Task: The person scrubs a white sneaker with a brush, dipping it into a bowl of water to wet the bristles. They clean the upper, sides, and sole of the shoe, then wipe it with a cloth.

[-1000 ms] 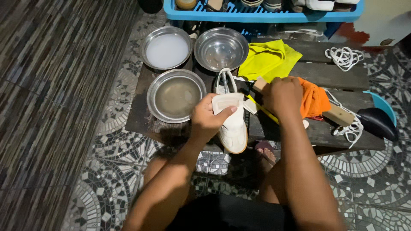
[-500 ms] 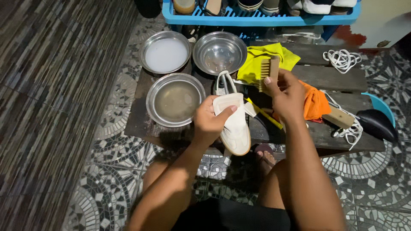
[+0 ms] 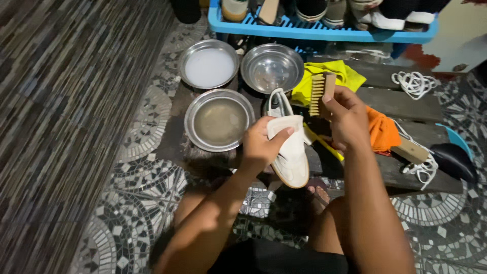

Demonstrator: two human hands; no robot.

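Over the dark wooden bench (image 3: 406, 104), we saw the left hand (image 3: 261, 144) clasping a white shoe (image 3: 291, 152) beside the murky-water bowl (image 3: 219, 120). The right hand (image 3: 347, 119) gripped a wooden brush (image 3: 320, 93), bristles leftward, just above the shoe.

metal bowls (image 3: 209, 66): 3 | white shoe (image 3: 291, 152): 1 | brushes (image 3: 320, 94): 2 (one lying) | cloths (image 3: 332, 76): 2

three metal bowls (image 3: 219, 121); yellow cloth (image 3: 344, 76), white laces (image 3: 414, 83)
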